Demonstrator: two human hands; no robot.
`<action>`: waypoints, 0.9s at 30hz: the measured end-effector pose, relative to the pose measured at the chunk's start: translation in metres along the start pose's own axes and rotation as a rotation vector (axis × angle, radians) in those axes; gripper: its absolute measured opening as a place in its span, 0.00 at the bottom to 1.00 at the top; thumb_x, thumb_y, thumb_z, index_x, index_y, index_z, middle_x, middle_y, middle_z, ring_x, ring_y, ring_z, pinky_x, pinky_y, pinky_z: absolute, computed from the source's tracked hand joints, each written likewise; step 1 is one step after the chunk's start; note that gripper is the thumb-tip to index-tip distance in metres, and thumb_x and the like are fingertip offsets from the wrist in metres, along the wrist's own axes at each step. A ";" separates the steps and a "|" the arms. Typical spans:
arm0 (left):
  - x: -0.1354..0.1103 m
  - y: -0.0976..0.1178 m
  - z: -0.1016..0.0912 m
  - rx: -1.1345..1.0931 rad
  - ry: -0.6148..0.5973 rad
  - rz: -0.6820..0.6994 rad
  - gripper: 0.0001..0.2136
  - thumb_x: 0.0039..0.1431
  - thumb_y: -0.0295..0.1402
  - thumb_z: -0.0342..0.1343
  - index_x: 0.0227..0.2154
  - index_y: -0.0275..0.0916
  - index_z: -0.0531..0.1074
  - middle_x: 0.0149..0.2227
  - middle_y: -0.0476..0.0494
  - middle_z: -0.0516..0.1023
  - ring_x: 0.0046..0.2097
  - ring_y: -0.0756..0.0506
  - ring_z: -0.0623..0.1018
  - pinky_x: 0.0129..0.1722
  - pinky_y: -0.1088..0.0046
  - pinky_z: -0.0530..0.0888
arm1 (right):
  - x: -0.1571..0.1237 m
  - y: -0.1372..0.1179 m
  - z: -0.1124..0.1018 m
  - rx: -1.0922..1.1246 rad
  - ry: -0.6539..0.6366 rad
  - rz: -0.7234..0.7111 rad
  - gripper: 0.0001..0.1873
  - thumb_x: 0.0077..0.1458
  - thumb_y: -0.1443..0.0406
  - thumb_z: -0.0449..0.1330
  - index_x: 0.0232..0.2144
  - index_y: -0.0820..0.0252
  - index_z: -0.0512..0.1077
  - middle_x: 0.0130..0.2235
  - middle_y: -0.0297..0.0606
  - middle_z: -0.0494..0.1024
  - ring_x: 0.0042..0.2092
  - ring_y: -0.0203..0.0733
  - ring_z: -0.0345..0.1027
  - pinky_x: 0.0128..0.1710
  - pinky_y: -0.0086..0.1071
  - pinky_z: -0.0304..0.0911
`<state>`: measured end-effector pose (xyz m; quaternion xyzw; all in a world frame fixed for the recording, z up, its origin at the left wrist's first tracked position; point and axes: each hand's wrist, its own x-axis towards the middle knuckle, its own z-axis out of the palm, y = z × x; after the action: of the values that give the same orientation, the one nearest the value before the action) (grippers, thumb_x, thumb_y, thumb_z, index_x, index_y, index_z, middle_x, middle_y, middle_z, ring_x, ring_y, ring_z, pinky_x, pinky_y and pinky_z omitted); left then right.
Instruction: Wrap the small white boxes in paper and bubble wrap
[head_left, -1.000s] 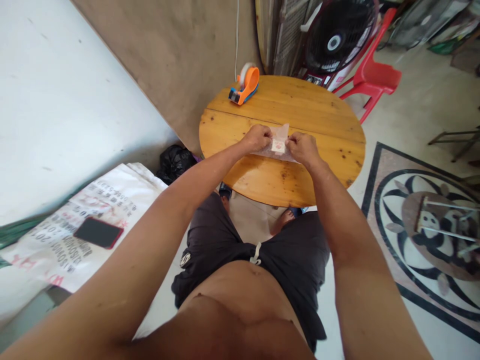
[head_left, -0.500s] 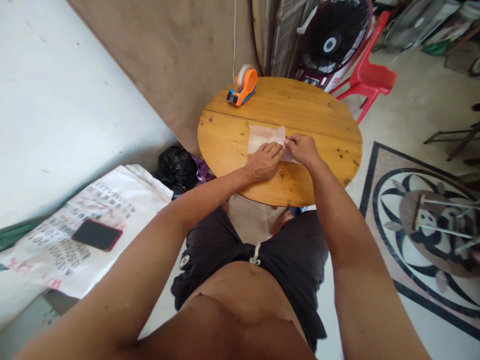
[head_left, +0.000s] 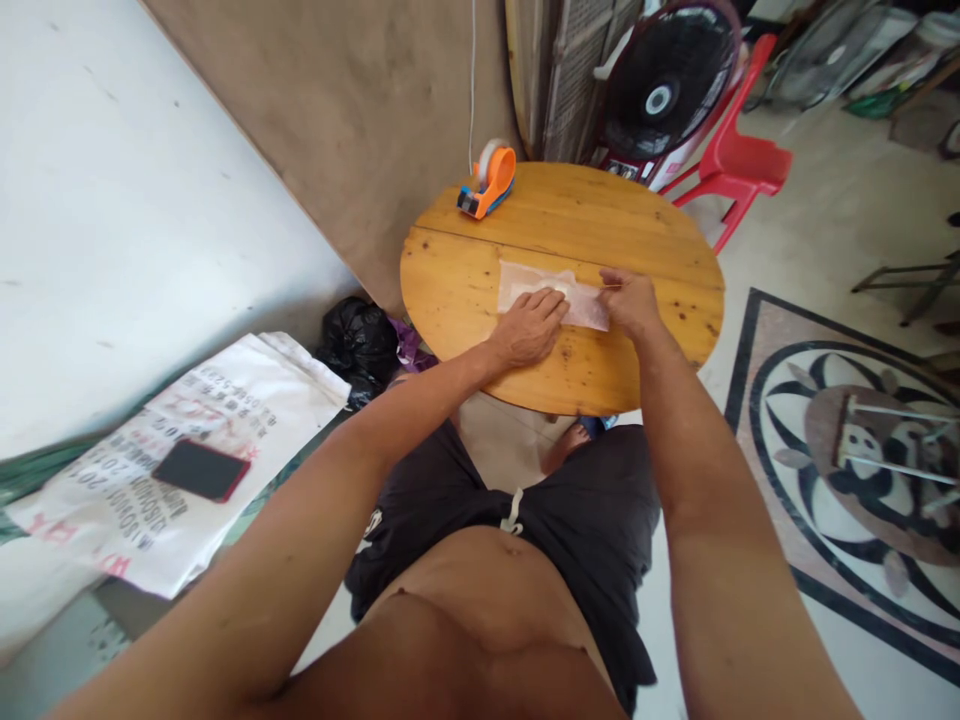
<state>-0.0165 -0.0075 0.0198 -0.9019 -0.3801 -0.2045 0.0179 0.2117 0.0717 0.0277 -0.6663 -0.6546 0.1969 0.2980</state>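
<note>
A thin, translucent whitish wrapping sheet (head_left: 514, 282) lies on the round wooden table (head_left: 600, 220), with a paler patch showing near its middle. My left hand (head_left: 531, 325) rests flat on the sheet, fingers extended and pressing on it. At the sheet's right end is my right hand (head_left: 630, 303), its fingers closed on the edge there. Exactly how the fingertips grip is too small to make out. Beyond both hands, near the table's far left edge, stands an orange and blue tape dispenser (head_left: 491, 185) with a roll of tape in it.
A fan (head_left: 660, 100) and a red plastic chair (head_left: 742, 165) stand behind the table. To the left, a phone (head_left: 201, 470) lies on a printed white sack (head_left: 277, 400). A black plastic bag (head_left: 360, 335) sits beside the table. Brown board leans at the back.
My right hand has moved right, away from the left hand, and the right part of the sheet now lies extended between them. The left hand stays on the sheet.
</note>
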 end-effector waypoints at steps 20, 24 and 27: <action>0.002 0.002 0.002 0.048 0.004 -0.017 0.26 0.66 0.33 0.46 0.65 0.31 0.60 0.66 0.27 0.64 0.66 0.31 0.63 0.65 0.47 0.59 | 0.048 -0.030 0.017 -0.394 -0.001 0.092 0.21 0.61 0.58 0.55 0.43 0.69 0.80 0.43 0.60 0.81 0.52 0.62 0.74 0.51 0.50 0.67; 0.002 0.002 0.001 0.023 -0.011 -0.025 0.26 0.66 0.33 0.45 0.66 0.31 0.60 0.66 0.27 0.64 0.67 0.31 0.62 0.63 0.49 0.60 | 0.046 -0.024 0.018 -0.348 0.013 0.143 0.23 0.62 0.56 0.55 0.44 0.70 0.79 0.44 0.64 0.80 0.56 0.66 0.72 0.57 0.55 0.64; 0.002 0.002 0.000 0.000 -0.017 -0.048 0.26 0.67 0.33 0.44 0.66 0.32 0.59 0.68 0.26 0.62 0.68 0.31 0.61 0.62 0.48 0.61 | 0.039 -0.015 0.013 -0.272 0.044 0.178 0.24 0.60 0.51 0.57 0.39 0.68 0.80 0.38 0.61 0.81 0.52 0.66 0.74 0.54 0.54 0.67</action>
<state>-0.0140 -0.0078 0.0205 -0.8943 -0.4017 -0.1972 0.0097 0.1943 0.1113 0.0329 -0.7601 -0.6068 0.1177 0.2006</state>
